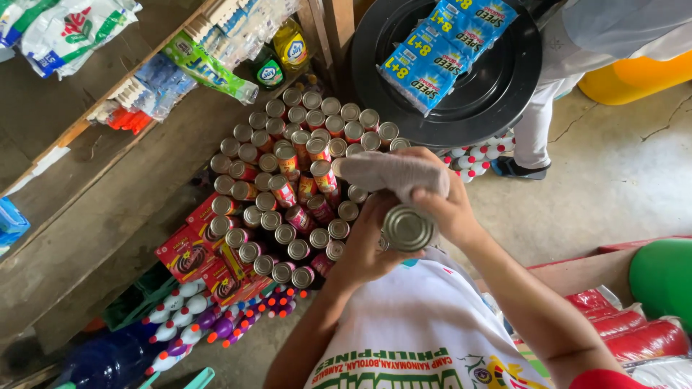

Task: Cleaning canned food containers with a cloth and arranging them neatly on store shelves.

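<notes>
My left hand (366,248) grips a tin can (408,227) from the side, its silver lid turned up toward the camera. My right hand (445,205) presses a pale cloth (393,173) against the can's upper edge. Both hands are close to my chest, just right of a dense stack of similar cans (295,180) with silver tops and red labels, several lying on their sides on top.
Red boxes (194,252) and bottles with coloured caps (209,320) lie below the cans. A wooden shelf (108,187) with packets runs on the left. A black round tub (490,86) holds blue packs. Another person's legs (537,122) stand at top right. Red packets (634,331) lie at right.
</notes>
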